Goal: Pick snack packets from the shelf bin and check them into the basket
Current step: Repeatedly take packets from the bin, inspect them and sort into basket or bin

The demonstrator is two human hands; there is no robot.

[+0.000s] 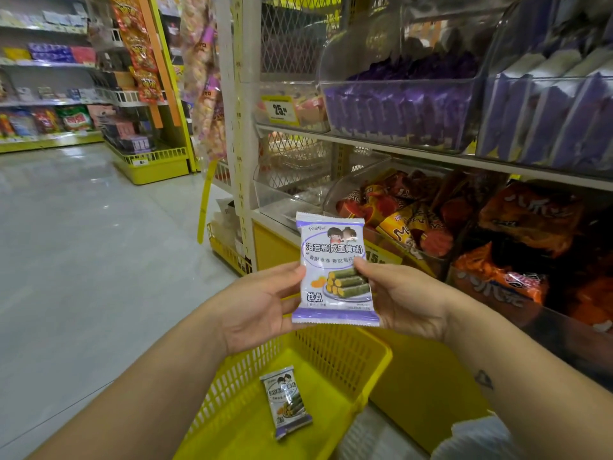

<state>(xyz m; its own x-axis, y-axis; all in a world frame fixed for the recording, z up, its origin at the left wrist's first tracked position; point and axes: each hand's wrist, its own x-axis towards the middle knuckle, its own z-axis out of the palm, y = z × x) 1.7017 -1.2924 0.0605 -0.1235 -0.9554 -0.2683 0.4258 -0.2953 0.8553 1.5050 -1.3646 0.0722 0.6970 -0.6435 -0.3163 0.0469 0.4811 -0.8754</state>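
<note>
now both hands' fingers (360, 264) pinch glossy rectangular packet (335, 270) above perforated yellow basket (348, 353).

Bright, even light; warped, blurry edges

Grey glossy floor (83, 247), yellow shelving (156, 167)

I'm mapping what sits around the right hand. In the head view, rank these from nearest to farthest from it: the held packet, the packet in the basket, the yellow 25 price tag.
1. Held packet: pinched by the right hand, on its left.
2. Packet in the basket: below, lower left.
3. Yellow 25 price tag: up on the upper shelf.
</note>
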